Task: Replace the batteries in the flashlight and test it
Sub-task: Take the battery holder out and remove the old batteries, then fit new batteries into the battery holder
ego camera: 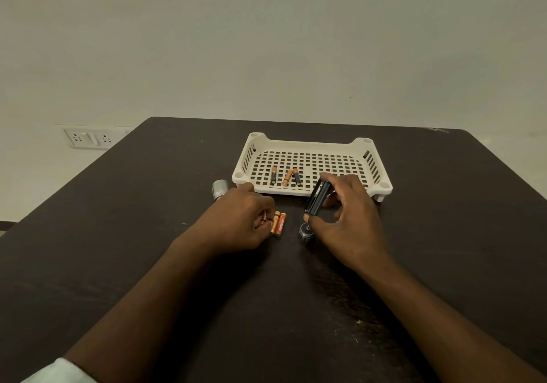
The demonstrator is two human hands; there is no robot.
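Dark brown tabletop (148,234) carries a cream perforated tray (310,157) at the far side, with three batteries (285,175) lying loose in it. Near the tray, the right hand (349,220) holds a black battery holder (317,197) tilted between thumb and fingers. The left hand (236,220) rests with fingers curled, pinching a small battery beside two orange batteries (278,223) on the tabletop. A round tail cap (305,231) sits just beside the right thumb. The silver flashlight body (220,190) lies left of the tray.
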